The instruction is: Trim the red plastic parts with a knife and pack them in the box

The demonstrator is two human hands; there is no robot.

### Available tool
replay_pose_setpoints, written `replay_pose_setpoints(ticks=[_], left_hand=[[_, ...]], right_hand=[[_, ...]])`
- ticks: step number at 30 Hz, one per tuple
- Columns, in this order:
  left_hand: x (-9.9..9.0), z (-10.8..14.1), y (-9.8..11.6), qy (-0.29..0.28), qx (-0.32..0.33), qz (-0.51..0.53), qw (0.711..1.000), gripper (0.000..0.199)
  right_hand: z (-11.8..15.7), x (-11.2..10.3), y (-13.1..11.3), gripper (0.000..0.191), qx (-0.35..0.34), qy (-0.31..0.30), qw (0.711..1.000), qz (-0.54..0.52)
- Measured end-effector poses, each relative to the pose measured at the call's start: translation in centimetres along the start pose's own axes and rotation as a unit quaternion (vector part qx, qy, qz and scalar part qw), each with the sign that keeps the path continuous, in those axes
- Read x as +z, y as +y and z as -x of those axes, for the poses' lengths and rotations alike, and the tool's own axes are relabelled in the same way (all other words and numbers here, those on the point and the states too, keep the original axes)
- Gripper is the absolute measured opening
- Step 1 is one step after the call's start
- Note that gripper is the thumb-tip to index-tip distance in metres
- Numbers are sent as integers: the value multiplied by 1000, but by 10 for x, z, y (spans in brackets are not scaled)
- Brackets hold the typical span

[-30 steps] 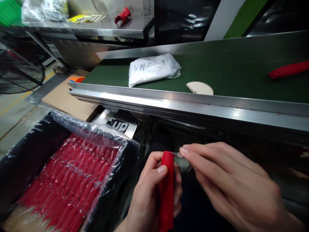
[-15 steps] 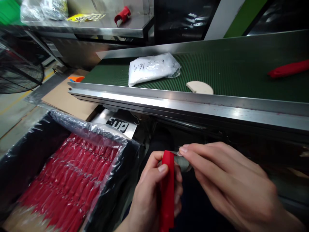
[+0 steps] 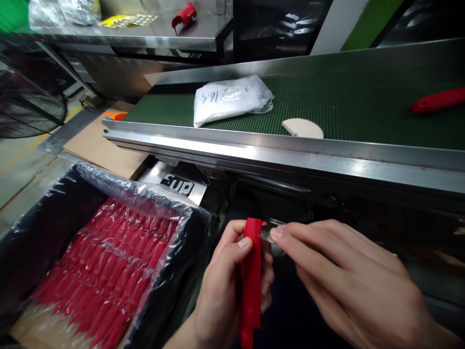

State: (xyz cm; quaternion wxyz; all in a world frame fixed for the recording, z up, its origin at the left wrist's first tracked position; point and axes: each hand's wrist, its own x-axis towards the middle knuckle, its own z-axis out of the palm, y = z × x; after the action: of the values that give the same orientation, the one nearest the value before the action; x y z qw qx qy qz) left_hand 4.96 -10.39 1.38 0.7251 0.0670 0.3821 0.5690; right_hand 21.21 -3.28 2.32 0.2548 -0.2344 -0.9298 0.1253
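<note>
Left hand: clamped around the red part, thumb on its face, at the lower centre of the frame.
Right hand: at the lower right, thumb and fingers pinching a thin metal blade; the 2 hands sit near each other, not touching.
Blade tip: at the right edge of the red part, near its upper end.
Red sliver: juts out beside that end; whether it is attached cannot be told.
Green belt: across the upper half, bearing 1 white bag, 1 pale flat piece and 1 red piece at far right.
Lined bin: lower left, holding rows of red pieces in plastic.
</note>
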Motion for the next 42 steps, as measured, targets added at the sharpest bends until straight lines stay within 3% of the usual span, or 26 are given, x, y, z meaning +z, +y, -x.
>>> replay_pose_setpoints(ticks=[17, 22, 29, 35, 42], left_hand=[[4, -15, 16, 5, 54, -19, 998, 10], [5, -19, 18, 9, 44, -5, 999, 9], [6, -25, 21, 17, 44, 51, 998, 11], [4, -12, 14, 15, 62, -58, 996, 19], [2, 2, 5, -15, 50, -118, 992, 23]], right_hand=[[19, 4, -19, 30, -54, -20, 997, 55], [24, 6, -21, 30, -61, -30, 996, 52], [20, -5, -15, 34, 16, 30, 996, -81], [2, -14, 0, 39, 58, 76, 993, -68], [-8, -10, 0, 37, 27, 60, 998, 20]])
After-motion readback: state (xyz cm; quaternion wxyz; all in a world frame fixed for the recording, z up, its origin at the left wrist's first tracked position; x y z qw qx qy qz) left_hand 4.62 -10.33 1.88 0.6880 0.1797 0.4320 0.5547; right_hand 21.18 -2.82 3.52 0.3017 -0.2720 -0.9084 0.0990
